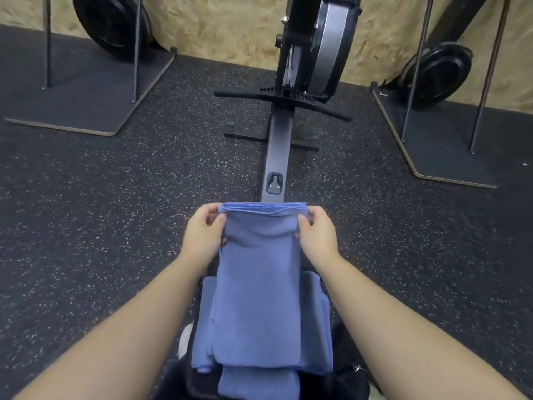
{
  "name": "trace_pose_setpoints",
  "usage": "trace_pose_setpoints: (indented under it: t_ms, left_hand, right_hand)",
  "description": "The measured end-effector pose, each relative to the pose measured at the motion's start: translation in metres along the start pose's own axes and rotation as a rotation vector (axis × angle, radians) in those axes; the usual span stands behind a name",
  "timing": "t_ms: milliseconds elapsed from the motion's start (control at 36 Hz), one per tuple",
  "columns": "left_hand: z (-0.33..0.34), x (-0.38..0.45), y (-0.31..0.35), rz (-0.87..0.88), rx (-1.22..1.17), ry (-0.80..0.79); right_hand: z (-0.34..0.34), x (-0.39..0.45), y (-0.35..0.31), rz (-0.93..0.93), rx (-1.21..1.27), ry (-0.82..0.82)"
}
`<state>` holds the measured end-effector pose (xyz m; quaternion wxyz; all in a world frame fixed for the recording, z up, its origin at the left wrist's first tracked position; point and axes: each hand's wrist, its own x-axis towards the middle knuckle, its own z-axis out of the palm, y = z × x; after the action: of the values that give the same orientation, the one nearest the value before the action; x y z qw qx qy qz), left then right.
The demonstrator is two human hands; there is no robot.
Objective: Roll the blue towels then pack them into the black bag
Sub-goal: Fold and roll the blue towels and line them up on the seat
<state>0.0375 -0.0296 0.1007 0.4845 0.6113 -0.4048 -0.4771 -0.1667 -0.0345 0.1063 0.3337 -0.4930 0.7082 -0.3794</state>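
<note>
— Where's the blue towel [256,284]?

— Folded long over the rowing machine's rail [278,157], atop more towels [315,321]. Left hand [203,235] and right hand [315,233] pinch its far corners.

— Handling?

— Likely soft, light, limp — grip the corners, roll tight.

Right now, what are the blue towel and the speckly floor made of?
The blue towel, pinched at its far end by the left hand and the right hand, looks like soft, matte microfibre or cotton cloth: it folds limply and has a fuzzy nap. The floor seems to be rubber gym matting: dark, dull and flecked with pale specks.
</note>
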Motion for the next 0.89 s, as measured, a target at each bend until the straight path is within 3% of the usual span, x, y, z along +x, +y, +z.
trace_pose_setpoints:
  t_ms: [194, 389, 500, 778, 889]
  left_hand:
    - [-0.003, -0.015, -0.025, 0.026, 0.197, -0.079]
    - [-0.021, -0.075, -0.080, -0.022, 0.274, -0.148]
    - [-0.023, -0.111, -0.094, -0.031, 0.251, -0.129]
    - [-0.034, -0.148, -0.099, -0.084, 0.161, -0.141]
    - [-0.034, -0.157, -0.091, -0.092, 0.207, -0.219]
  right_hand:
    - [0.010, -0.014, 0.018, -0.055, -0.122, -0.143]
    - [0.010, -0.082, 0.063, -0.244, -0.311, -0.293]
    - [0.014, -0.120, 0.084, -0.309, -0.301, -0.337]
    - [0.025, -0.180, 0.111, -0.445, -0.475, -0.204]
    - [0.029, -0.188, 0.110, -0.495, -0.617, -0.204]
